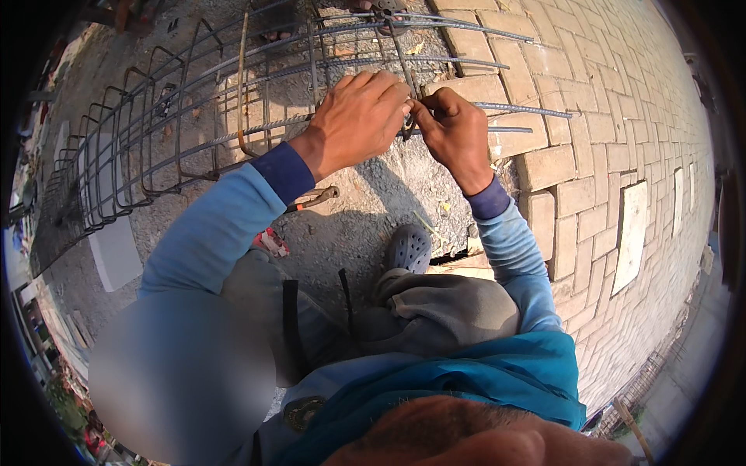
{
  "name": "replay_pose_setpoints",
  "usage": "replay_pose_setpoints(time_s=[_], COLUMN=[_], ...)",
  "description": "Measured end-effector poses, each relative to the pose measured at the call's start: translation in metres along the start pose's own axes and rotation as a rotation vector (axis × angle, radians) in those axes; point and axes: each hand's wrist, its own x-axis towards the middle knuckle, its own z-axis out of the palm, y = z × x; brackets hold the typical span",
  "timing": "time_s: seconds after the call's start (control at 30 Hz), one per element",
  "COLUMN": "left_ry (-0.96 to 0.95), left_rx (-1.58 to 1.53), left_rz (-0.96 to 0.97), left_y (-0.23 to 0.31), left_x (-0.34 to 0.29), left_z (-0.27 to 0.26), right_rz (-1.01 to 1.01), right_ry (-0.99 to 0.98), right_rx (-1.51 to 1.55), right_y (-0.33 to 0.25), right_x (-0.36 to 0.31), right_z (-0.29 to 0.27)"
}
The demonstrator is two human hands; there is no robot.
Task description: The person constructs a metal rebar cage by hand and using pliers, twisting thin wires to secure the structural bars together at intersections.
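A long cage of steel reinforcing bars runs from the left to the top middle, its straight bars tied through bent stirrups. Near its right end, both my hands meet at an upright stirrup. My left hand lies over the lower bars, fingers curled and tips closed beside that stirrup. Opposite it, my right hand is closed in a pinch, thumb and forefinger at the same joint. What the fingertips hold is too small to make out. Ribbed bar ends stick out past my right hand.
Pincers with an orange handle lie on the gravel below my left wrist. Tan paving blocks cover the right side, with raised edge blocks nearby. A grey clog is on my foot. Pale slabs lie under the cage.
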Motion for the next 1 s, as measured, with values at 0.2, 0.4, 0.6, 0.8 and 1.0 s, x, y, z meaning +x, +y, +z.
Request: replay_pose_setpoints(time_s=[0.2,0.4,0.6,0.8,1.0], left_ry=[0.018,-0.072,-0.157,0.137,-0.5], left_rx=[-0.375,-0.592,-0.613,-0.182,-0.577], left_rz=[-0.249,-0.631,-0.65,-0.26,-0.738], left_y=[0.0,-0.004,-0.013,-0.019,-0.011], left_x=[0.006,0.017,0.018,0.006,0.038], left_z=[0.011,0.005,0.008,0.035,0.014], right_rz=[0.033,0.02,0.013,0.002,-0.009], right_ry=[-0.019,-0.019,-0.016,-0.001,0.001], right_rx=[-0.017,-0.025,-0.039,-0.03,-0.061], right_y=[-0.005,-0.003,-0.003,-0.002,0.005], right_x=[-0.003,-0.003,-0.005,-0.006,-0.01], right_z=[0.001,-0.001,0.0,0.001,0.002])
